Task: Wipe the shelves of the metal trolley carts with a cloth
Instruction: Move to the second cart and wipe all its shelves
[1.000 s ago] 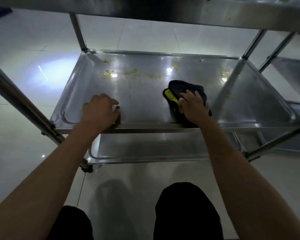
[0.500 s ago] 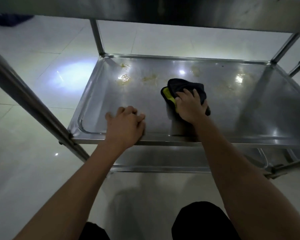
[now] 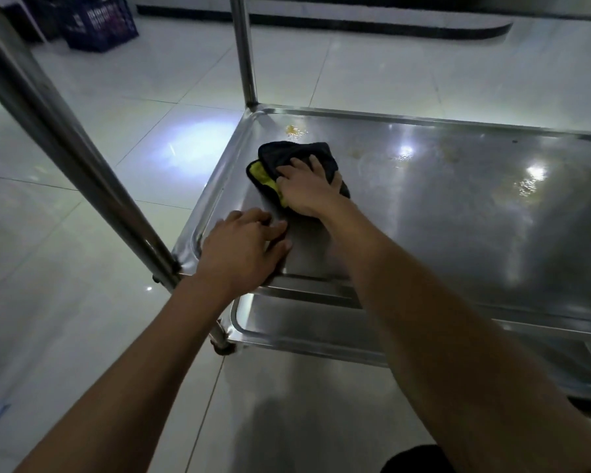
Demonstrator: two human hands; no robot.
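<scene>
**Hand on the cloth, wiping the middle shelf**

The right hand (image 3: 309, 189) lies on the cloth (image 3: 296, 158) with its fingers spread and a little bent, pushing it down flat on the shelf (image 3: 458, 216). It is pressing more than grabbing. The left hand (image 3: 244, 249) rests on the near rim of the same shelf, close to the corner post (image 3: 72, 158), fingers loose and holding nothing.

The cloth is black with a yellow side peeking out. It sits on the shelf near the far left corner, just short of a small yellow spot (image 3: 292, 130). More pale marks show farther right on the shelf.

The cloth looks soft, light and floppy, so it will likely bunch up if pushed by one edge. A flat palm on its middle seems the best hold. The metal looks smooth and shiny, so the cloth should slide easily. A lower shelf (image 3: 304, 327) sits under this one.
</scene>
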